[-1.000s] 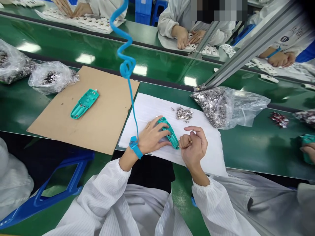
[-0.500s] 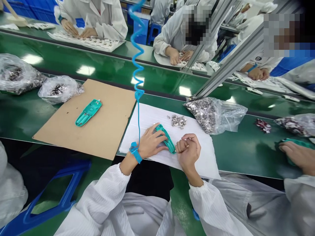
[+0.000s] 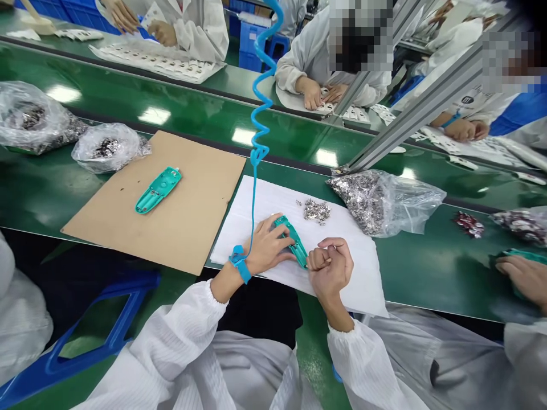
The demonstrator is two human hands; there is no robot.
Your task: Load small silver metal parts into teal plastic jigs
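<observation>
The left hand's fingers [image 3: 273,234] hold the teal plastic casing [image 3: 294,242] on the white paper sheet [image 3: 277,199]; the right hand's fingers [image 3: 318,259] curl closed. A slip could scatter the nearby metal pieces [image 3: 317,211].

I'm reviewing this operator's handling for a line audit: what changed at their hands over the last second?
The right hand has curled from spread fingers into a loose fist beside the lower end of the teal plastic casing. The left hand stays over that casing, not letting go. The second casing on the cardboard sheet and the pile of small metal parts stayed put.
</observation>
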